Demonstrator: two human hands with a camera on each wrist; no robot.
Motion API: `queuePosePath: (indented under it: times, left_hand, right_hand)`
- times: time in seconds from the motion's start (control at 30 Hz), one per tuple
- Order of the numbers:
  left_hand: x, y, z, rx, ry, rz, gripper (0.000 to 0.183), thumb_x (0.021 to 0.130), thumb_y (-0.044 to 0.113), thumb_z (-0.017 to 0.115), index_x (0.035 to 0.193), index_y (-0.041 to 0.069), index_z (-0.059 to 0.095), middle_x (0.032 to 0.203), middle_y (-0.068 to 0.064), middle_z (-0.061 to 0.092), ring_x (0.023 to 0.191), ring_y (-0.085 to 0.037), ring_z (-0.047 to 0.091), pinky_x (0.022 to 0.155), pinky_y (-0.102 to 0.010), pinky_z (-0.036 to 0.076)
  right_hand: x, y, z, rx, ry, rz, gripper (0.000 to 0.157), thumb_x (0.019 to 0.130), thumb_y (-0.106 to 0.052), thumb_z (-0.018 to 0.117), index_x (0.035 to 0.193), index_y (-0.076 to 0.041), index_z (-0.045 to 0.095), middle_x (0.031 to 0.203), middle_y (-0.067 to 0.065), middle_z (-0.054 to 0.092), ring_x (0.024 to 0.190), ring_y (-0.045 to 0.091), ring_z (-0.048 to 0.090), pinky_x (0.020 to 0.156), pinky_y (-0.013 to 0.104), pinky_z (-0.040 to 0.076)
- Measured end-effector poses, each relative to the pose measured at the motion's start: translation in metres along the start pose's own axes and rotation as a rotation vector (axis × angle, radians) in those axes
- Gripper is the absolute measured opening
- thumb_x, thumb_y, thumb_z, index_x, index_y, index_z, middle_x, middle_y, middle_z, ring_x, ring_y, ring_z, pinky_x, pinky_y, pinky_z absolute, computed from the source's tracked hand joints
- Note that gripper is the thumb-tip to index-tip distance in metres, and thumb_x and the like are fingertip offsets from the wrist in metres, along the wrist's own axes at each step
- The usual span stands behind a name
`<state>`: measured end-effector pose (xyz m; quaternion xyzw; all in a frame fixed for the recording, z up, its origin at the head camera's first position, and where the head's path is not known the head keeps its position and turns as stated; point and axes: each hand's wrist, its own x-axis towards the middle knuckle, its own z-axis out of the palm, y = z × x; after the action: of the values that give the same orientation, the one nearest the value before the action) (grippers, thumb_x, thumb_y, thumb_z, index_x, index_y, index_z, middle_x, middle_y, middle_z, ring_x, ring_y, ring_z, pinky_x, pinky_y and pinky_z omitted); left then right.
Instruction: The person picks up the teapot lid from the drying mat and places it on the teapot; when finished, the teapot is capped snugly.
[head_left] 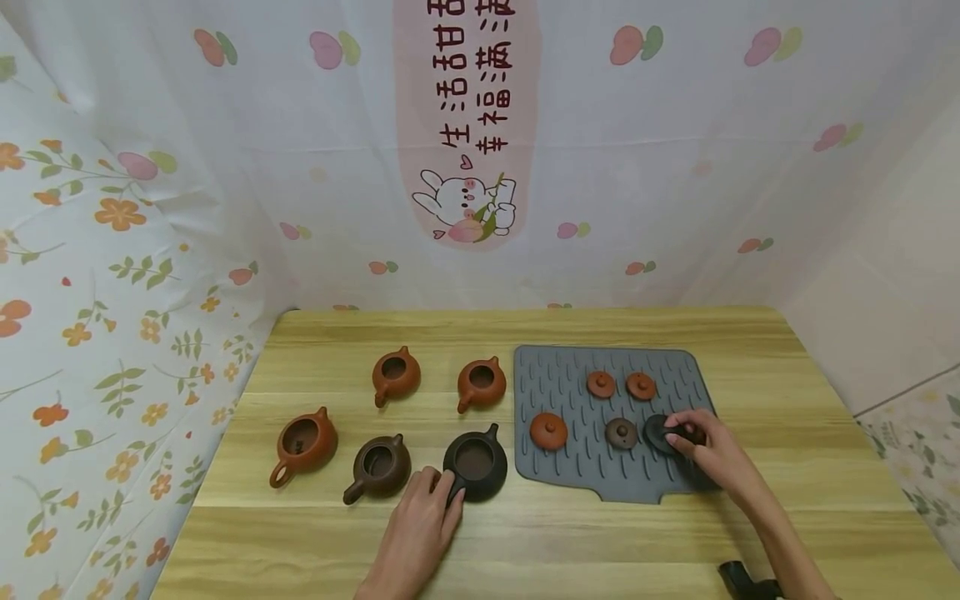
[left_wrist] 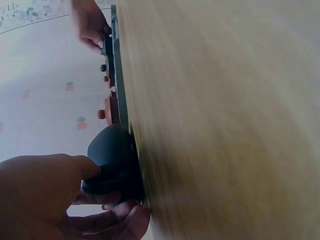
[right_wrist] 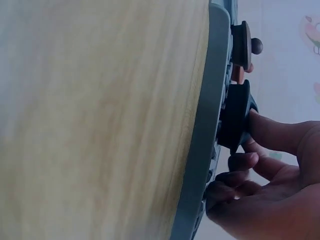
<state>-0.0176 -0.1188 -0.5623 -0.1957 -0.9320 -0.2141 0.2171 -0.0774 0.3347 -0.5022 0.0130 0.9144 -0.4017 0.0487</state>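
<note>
In the head view my left hand (head_left: 417, 523) grips the handle of a black teapot (head_left: 491, 482), which stands lidless on the table. The left wrist view shows my thumb on top of this black teapot (left_wrist: 111, 146) at its handle, fingers curled beneath. My right hand (head_left: 716, 457) pinches the knob of a black lid (head_left: 655, 434) at the right side of a grey ribbed mat (head_left: 630, 492). Seen from the right wrist, the black lid (right_wrist: 233, 117) sits on the mat, thumb and finger at its top. A dark brown lid (head_left: 621, 433) lies just left of it.
Left of the black teapot stand a dark brown teapot (head_left: 390, 479) and a reddish one (head_left: 318, 446). Behind are two smaller orange-brown teapots (head_left: 405, 383) (head_left: 491, 392), all lidless. The mat also bears an orange lid (head_left: 549, 432) and two smaller ones (head_left: 601, 384) (head_left: 641, 386).
</note>
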Motion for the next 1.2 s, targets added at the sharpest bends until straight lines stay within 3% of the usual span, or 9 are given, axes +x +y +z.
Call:
queuePosePath:
  times: [0.17,0.33,0.4,0.43,0.5,0.6,0.9,1.2]
  left_hand:
    - [0.005,0.005,-0.007,0.014,0.016,0.026,0.036,0.118,0.039,0.051,0.106,0.009,0.067,0.092,-0.003,0.057,0.08,-0.019,0.054,0.063,-0.034,0.051]
    - [0.0,0.0,0.005,0.003,-0.015,-0.004,0.048,0.12,0.046,0.036,0.105,0.01,0.064,0.09,-0.002,0.056,0.079,-0.019,0.053,0.065,-0.034,0.051]
    - [-0.001,-0.002,0.008,0.0,-0.013,-0.008,0.042,0.119,0.043,0.042,0.103,0.01,0.063,0.087,0.0,0.054,0.078,-0.018,0.051,0.066,-0.033,0.051]
    - [-0.002,-0.003,0.009,0.005,-0.012,-0.008,0.034,0.117,0.039,0.051,0.102,0.011,0.062,0.086,0.0,0.053,0.077,-0.018,0.051,0.066,-0.032,0.05]
    - [-0.002,-0.003,0.01,0.013,-0.012,-0.007,0.021,0.11,0.03,0.068,0.101,0.012,0.062,0.084,0.001,0.052,0.076,-0.018,0.05,0.066,-0.032,0.049]
    - [-0.003,-0.002,0.011,0.011,-0.028,-0.02,0.023,0.098,0.02,0.083,0.101,0.012,0.062,0.084,0.002,0.052,0.077,-0.017,0.05,0.068,-0.033,0.049]
    - [-0.003,0.0,0.012,-0.009,-0.045,-0.036,0.023,0.099,0.019,0.083,0.101,0.012,0.061,0.084,0.001,0.053,0.077,-0.018,0.051,0.068,-0.034,0.05]
    - [-0.003,0.001,0.012,-0.025,-0.053,-0.049,0.022,0.099,0.019,0.083,0.099,0.012,0.062,0.083,0.002,0.053,0.076,-0.016,0.049,0.067,-0.032,0.047]
  right_hand:
    - [-0.002,-0.016,-0.001,-0.01,0.074,-0.101,0.013,0.103,0.0,0.074,0.114,0.004,0.071,0.103,0.008,0.052,0.089,0.008,0.04,0.073,0.024,0.036]
    - [-0.002,-0.048,0.003,-0.049,0.133,-0.259,0.013,0.097,0.003,0.079,0.107,-0.003,0.073,0.094,0.003,0.05,0.085,0.014,0.038,0.071,0.027,0.032]
    - [-0.002,-0.061,0.007,-0.053,0.125,-0.296,0.015,0.096,0.003,0.08,0.106,-0.005,0.073,0.094,0.001,0.052,0.084,0.015,0.04,0.072,0.028,0.032]
    - [-0.002,-0.066,0.01,-0.052,0.117,-0.308,0.015,0.096,0.002,0.08,0.107,-0.006,0.073,0.095,0.0,0.052,0.085,0.016,0.041,0.072,0.028,0.033]
    - [-0.002,-0.076,0.017,-0.054,0.103,-0.317,0.015,0.096,0.001,0.081,0.106,-0.007,0.073,0.097,-0.001,0.054,0.086,0.017,0.043,0.073,0.028,0.035]
    - [-0.001,-0.087,0.026,-0.036,0.066,-0.328,0.015,0.096,0.0,0.081,0.107,-0.008,0.073,0.097,-0.001,0.053,0.087,0.017,0.043,0.073,0.031,0.036]
    - [0.002,-0.112,0.044,0.018,-0.02,-0.313,0.014,0.098,-0.001,0.08,0.107,-0.008,0.072,0.099,-0.001,0.054,0.09,0.013,0.041,0.076,0.031,0.037]
    - [0.005,-0.129,0.059,0.053,-0.065,-0.344,0.011,0.1,-0.004,0.079,0.107,-0.009,0.073,0.098,-0.002,0.053,0.09,0.021,0.043,0.078,0.032,0.037]
